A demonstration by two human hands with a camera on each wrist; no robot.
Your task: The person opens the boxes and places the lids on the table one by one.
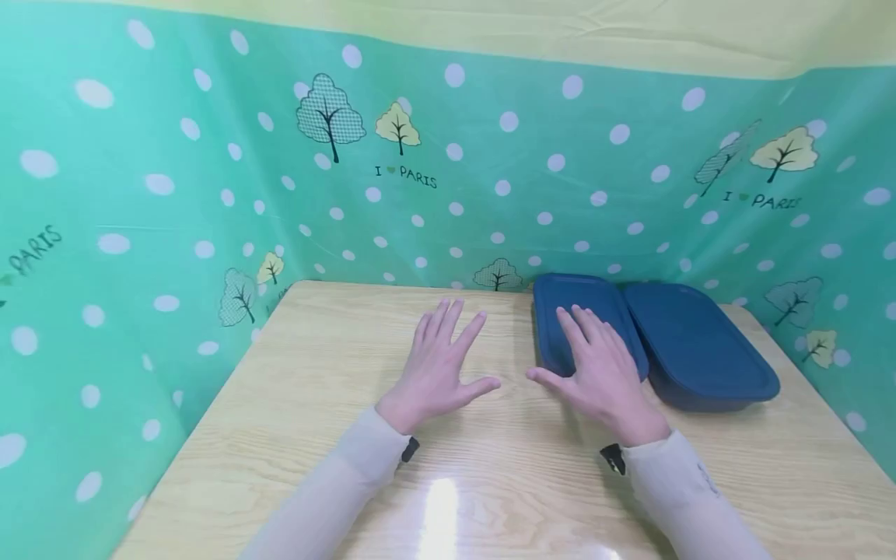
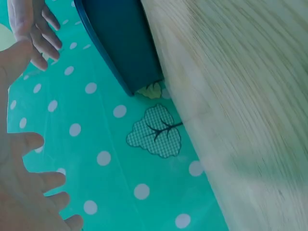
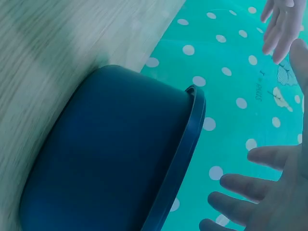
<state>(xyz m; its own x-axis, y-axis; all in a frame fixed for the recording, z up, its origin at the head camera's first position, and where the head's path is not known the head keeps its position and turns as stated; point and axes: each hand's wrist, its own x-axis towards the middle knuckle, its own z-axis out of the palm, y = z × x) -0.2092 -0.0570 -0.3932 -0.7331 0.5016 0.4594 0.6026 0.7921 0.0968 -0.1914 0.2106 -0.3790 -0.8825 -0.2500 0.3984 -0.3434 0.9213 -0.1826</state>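
Blue lidded container (image 1: 577, 294), one piece, nearest the right hand (image 1: 605, 377)

Item one: we enter this container as lying ahead of and below the right hand, whose fingers mask part of its lid in the head view. Its long axis runs away from the person, the far end set slightly to the left. From the left hand (image 1: 437, 373) it lies off to the right and somewhat farther ahead.

Governing relation, as we judge it: the right hand is the nearer and points roughly along that axis, while the left would have to travel sideways to meet the same piece.

Item two: second blue container (image 1: 703, 338), also lidded, to the right of the right hand and just beside item one, its far end angled more to the left. Whether their walls touch, we cannot tell.

Hands, one pair: both bare, raised, backs upward, fingers fanned, thumbs pointing inward, nothing grasped. The right wrist view shows us the right fingers apart from the lid.

Surroundings: wooden table (image 1: 301, 365) below both hands; green dotted cloth (image 1: 469, 171) hung beyond them.
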